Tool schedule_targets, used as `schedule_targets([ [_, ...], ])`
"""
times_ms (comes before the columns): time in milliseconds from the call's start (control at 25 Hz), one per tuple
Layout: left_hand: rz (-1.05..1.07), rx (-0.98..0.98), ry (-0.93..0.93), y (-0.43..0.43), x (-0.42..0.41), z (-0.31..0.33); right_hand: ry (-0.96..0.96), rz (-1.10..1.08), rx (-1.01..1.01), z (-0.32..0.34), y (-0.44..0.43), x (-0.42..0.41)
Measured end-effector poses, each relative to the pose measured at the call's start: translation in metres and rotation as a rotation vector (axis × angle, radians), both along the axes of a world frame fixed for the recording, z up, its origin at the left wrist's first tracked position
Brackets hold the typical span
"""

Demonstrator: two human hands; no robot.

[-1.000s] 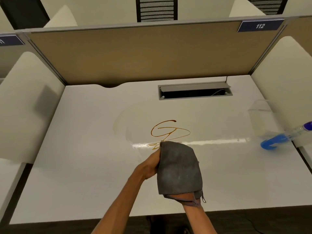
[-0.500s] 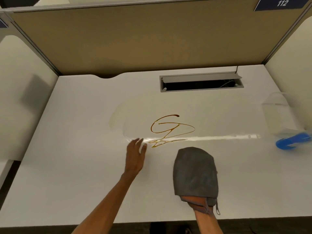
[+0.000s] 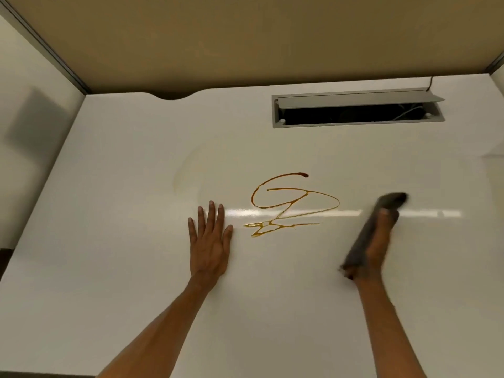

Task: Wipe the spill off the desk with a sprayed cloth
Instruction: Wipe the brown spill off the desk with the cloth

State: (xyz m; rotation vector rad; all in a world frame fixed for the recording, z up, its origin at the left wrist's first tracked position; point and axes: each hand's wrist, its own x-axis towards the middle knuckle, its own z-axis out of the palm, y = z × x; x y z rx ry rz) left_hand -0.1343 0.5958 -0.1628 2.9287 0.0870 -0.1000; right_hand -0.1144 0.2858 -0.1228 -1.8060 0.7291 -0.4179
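1. Head view: your right hand holds the grey cloth, fingers closed around it, just right of the spill, not yet touching it.
2. Your left hand lies flat, fingers spread, empty, bracing on the worktop.
3. Next, I judge, sweep the cloth leftward across the spill.
4. The spill is thin, glossy amber loops mid-worktop; the worktop is smooth, white, reflective; the cloth looks soft.

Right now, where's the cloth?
Head view, right of centre: the grey cloth is in the right hand, on the desk just right of the brown spill.
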Motion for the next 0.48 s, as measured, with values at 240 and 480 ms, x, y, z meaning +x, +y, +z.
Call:
schedule_targets([
  [240,0.000,-0.024,-0.009,0.001,0.002,-0.001,0.473,0.234,-0.684,-0.027,0.035,0.054],
  [480,-0.001,-0.038,-0.021,0.002,0.003,-0.003,0.411,0.516,-0.940,-0.036,0.039,0.121],
])
